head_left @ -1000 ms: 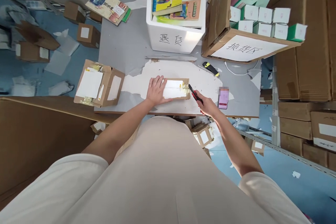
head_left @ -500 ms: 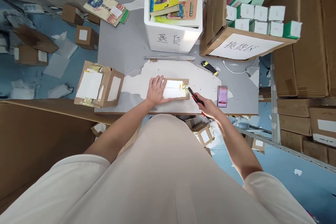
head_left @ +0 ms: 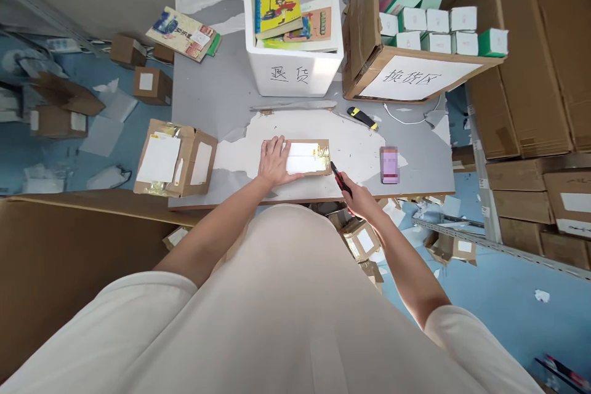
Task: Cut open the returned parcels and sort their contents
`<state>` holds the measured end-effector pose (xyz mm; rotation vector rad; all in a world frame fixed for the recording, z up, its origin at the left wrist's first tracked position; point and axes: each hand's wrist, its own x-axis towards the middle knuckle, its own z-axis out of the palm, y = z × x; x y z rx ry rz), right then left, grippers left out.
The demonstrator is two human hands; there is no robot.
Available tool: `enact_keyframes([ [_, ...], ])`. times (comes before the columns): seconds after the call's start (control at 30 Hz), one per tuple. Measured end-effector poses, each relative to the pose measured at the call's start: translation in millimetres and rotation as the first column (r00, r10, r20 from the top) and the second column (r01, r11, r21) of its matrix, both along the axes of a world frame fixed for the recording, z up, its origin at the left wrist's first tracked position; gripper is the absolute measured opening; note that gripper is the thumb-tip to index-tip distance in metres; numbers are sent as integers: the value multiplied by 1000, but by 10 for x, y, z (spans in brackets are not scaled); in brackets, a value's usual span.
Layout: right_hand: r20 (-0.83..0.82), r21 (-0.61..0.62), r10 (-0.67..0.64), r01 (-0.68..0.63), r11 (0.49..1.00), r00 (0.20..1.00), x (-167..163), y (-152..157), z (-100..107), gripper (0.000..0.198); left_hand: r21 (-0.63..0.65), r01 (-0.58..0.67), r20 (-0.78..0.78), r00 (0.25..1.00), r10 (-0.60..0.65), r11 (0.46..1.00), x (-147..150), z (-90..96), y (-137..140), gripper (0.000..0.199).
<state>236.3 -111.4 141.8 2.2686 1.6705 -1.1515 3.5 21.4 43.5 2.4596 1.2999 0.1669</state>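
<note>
A small cardboard box [head_left: 307, 167] with a white label and clear tape lies on the worn patch of the table [head_left: 351, 148]. My left hand [head_left: 274, 163] rests on the box's left end, fingers spread flat over it. In my right hand [head_left: 359, 198] is a red and black utility knife [head_left: 340, 178], gripped by its handle. The knife's tip is at the right end of the box, by the tape; whether it touches is too small to tell.
A yellow and black cutter [head_left: 362, 118] and a phone [head_left: 389, 165] lie to the right. Behind stand a white foam bin [head_left: 290, 74] with books and a carton [head_left: 418, 78] of green-white boxes. A taped box [head_left: 184, 160] and a book [head_left: 182, 34] are at left.
The knife has shifted slightly down along the right end of the box. My left hand keeps its hold there. The camera view has turned a little.
</note>
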Motion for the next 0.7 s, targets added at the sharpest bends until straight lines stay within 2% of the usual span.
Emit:
enact_keyframes([
  [0.13,33,41,-20,19,999,999,-69,-45,-13,64,-11,-5,20,1000,5,1000,-1,-38,-5,109],
  [0.27,-129,11,-221,224,974,967,35,-318,-69,65,-11,-15,47,999,15,1000,0,-58,13,111],
  [0.33,-216,79,-352,376,923,911,151,-424,-174,68,-11,-5,93,996,6,1000,-28,-47,19,112],
  [0.37,-261,132,-410,453,882,874,206,-433,-259,71,-6,-14,131,991,15,1000,-54,-41,11,111],
  [0.4,-325,175,-453,523,834,830,248,-409,-365,74,2,-44,180,983,43,999,-91,-41,-9,110],
  [0.47,-491,199,-486,636,745,723,277,-270,-626,73,-1,-182,302,938,173,983,-184,-71,-94,107],
  [0.53,-632,171,-461,692,702,623,231,-72,-901,62,-104,-361,412,832,371,927,-287,-154,-240,101],
  [0.57,-670,166,-437,695,700,601,191,23,-1023,57,-205,-420,442,767,466,884,-333,-211,-327,99],
  [0.63,-691,174,-394,668,723,606,112,171,-1201,52,-457,-418,436,664,607,785,-396,-334,-496,94],
  [0.7,-667,215,-315,580,786,675,78,254,-1283,52,-625,-343,436,591,678,701,-414,-423,-617,84],
])
